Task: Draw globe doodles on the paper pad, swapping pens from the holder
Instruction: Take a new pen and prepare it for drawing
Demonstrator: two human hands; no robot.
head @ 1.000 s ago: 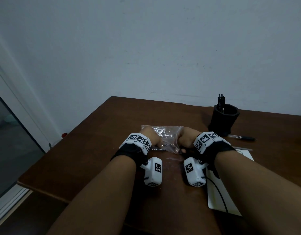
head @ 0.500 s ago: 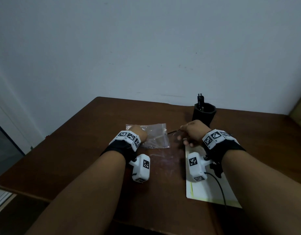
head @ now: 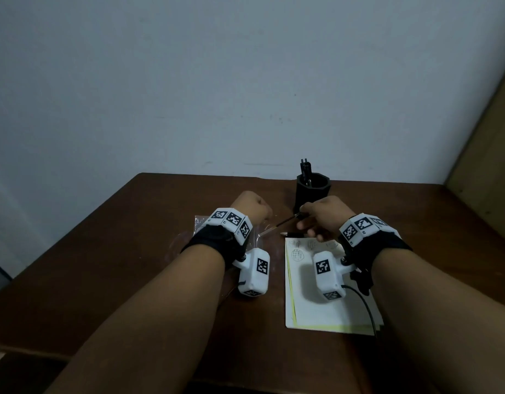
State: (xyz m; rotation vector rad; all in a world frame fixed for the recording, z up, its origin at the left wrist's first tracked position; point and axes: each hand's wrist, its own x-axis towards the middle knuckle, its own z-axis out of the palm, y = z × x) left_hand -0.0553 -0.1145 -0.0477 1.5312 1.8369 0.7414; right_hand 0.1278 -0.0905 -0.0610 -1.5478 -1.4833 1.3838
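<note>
Pen (head: 284, 222) was pinched by right hand (head: 326, 216), likely readied for the paper pad (head: 308, 311); left hand (head: 250, 207) curled, grip hidden.

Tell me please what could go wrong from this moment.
The right hand pinches the thin pen only near one end, so it may slip or tilt.
The pen holder stands just behind that hand; a careless reach could tip it.
The cable runs over the paper pad and may snag.
</note>
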